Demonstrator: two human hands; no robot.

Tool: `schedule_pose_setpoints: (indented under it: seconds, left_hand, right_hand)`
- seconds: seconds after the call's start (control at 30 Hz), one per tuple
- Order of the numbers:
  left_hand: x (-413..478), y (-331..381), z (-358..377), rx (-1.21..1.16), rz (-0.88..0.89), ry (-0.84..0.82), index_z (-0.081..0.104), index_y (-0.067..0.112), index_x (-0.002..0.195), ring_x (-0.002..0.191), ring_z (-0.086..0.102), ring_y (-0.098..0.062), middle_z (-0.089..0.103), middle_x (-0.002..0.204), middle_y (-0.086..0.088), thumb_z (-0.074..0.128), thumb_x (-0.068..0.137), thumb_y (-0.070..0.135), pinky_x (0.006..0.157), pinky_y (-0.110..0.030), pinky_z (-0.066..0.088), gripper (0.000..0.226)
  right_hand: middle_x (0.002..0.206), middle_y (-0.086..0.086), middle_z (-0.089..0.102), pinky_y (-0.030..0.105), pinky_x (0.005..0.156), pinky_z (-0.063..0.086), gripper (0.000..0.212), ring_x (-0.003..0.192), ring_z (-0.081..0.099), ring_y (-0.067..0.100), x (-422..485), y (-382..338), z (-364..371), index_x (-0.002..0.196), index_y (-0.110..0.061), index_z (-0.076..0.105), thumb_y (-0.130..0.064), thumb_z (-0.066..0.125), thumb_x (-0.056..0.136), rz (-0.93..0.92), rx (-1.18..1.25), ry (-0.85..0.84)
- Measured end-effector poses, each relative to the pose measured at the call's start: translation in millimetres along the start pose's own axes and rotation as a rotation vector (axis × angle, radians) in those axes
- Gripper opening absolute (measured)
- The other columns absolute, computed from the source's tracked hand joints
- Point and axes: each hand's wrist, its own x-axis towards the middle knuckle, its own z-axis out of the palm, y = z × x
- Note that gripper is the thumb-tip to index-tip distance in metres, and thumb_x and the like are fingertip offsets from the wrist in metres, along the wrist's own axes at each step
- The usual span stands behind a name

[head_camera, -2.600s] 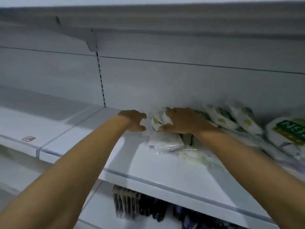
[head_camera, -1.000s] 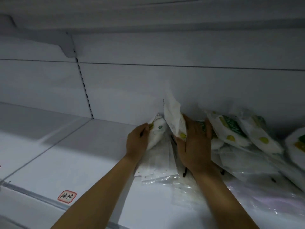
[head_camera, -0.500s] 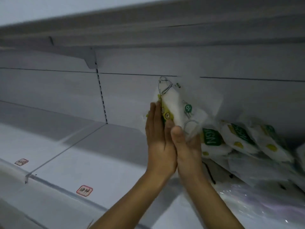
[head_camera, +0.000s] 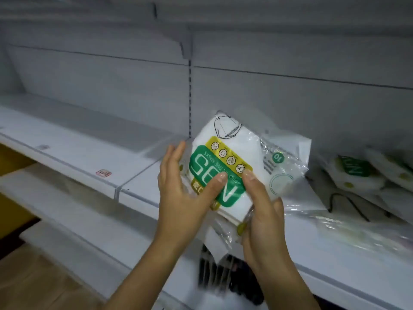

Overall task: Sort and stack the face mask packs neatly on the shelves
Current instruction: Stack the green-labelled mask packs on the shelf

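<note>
Mask packs held up in front of the shelf, green label upside down, clamped between both hands. Left hand gripping the left edge, thumb across the label, fingers behind. Right hand pinching the lower right corner, thumb on front. More packs lying right of the fingers. Price tag to the left.

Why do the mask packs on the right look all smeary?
Head view: the shelved packs on the right are motion-blurred; the held pack is sharper, its green label readable; its plastic wrap shows shiny glare; light is dim and bluish.
</note>
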Motion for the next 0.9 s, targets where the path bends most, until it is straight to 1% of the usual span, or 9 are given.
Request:
schedule_pose_setpoints:
  seconds: [0.1,0.23,0.33,0.4,0.43,0.5,0.6,0.77,0.9]
  left_hand:
    - [3.4,-14.0,-86.8,-0.029,-0.06,-0.062,0.042,0.033,0.135,0.113,0.05,0.014,0.053,0.128,0.02,0.072,0.068,0.048,0.077,0.001,0.042,0.075]
    - [-11.0,-37.9,-194.8,0.231,-0.119,0.028,0.026,0.034,0.148,0.132,0.035,0.001,0.035,0.146,0.016,0.071,0.068,0.059,0.087,0.005,0.03,0.096]
    - [-26.1,-42.9,-272.5,0.585,0.083,0.024,0.016,0.031,0.152,0.143,0.016,0.0,0.016,0.156,0.017,0.067,0.07,0.066,0.113,-0.017,0.019,0.102]
    - [-34.9,-43.4,-319.4,0.803,0.189,-0.117,0.023,0.027,0.151,0.143,0.022,-0.005,0.024,0.153,0.015,0.061,0.072,0.063,0.117,-0.034,0.025,0.095]
    - [-39.3,-43.7,-340.9,0.869,0.173,-0.164,0.029,0.029,0.149,0.138,0.032,-0.008,0.035,0.147,0.016,0.06,0.071,0.064,0.111,-0.04,0.035,0.09]
    - [-47.9,-43.3,-379.9,0.967,0.069,-0.152,0.039,0.034,0.142,0.117,0.044,-0.008,0.047,0.126,0.015,0.058,0.064,0.07,0.091,-0.038,0.047,0.088]
    - [-61.1,-48.6,-426.6,1.002,-0.035,-0.069,0.05,0.038,0.133,0.1,0.042,-0.005,0.044,0.105,0.015,0.055,0.055,0.077,0.075,-0.029,0.043,0.088]
    - [-78.5,-71.1,-473.9,0.972,-0.063,0.097,0.054,0.04,0.131,0.116,0.048,-0.013,0.048,0.125,0.014,0.055,0.069,0.073,0.084,-0.036,0.048,0.071]
    - [-77.3,-89.0,-513.2,0.967,-0.145,0.236,0.051,0.049,0.125,0.113,0.047,-0.003,0.046,0.122,0.035,0.054,0.07,0.071,0.084,-0.023,0.041,0.059]
  right_hand:
    - [0.098,0.007,0.075,0.035,0.071,0.06,0.026,0.088,0.073,0.023,-12.8,41.7,50.7,0.111,-0.014,0.065,-0.013,0.067,0.085,0.013,-0.119,-0.11]
    - [0.107,0.009,0.073,0.045,0.086,0.057,0.034,0.098,0.07,0.025,-38.0,100.1,112.7,0.117,-0.011,0.064,-0.019,0.069,0.085,0.038,-0.33,-0.248]
    - [0.105,0.004,0.073,0.034,0.082,0.058,0.031,0.095,0.071,0.016,-58.6,143.1,151.6,0.117,-0.011,0.063,-0.013,0.069,0.087,0.065,-0.478,-0.417]
    - [0.1,0.003,0.074,0.03,0.075,0.059,0.028,0.089,0.072,0.015,-73.2,172.3,174.9,0.111,-0.015,0.065,-0.009,0.071,0.084,0.122,-0.525,-0.545]
    - [0.097,0.003,0.074,0.034,0.074,0.06,0.026,0.086,0.072,0.018,-79.9,186.7,186.1,0.107,-0.017,0.066,-0.009,0.073,0.082,0.149,-0.544,-0.601]
    - [0.094,0.007,0.074,0.048,0.077,0.059,0.025,0.085,0.072,0.025,-91.9,213.0,208.5,0.101,-0.018,0.068,-0.013,0.078,0.078,0.177,-0.583,-0.693]
    - [0.095,0.009,0.074,0.054,0.078,0.057,0.036,0.087,0.072,0.028,-105.9,241.9,239.7,0.104,-0.014,0.068,-0.023,0.08,0.071,0.258,-0.572,-0.81]
    - [0.099,0.011,0.074,0.049,0.08,0.058,0.048,0.089,0.072,0.029,-106.6,283.3,285.4,0.108,-0.011,0.068,-0.029,0.085,0.067,0.407,-0.475,-0.922]
    - [0.099,0.009,0.074,0.034,0.07,0.058,0.04,0.088,0.073,0.026,-96.1,324.7,319.2,0.11,-0.011,0.065,-0.022,0.078,0.074,0.51,-0.446,-1.06]
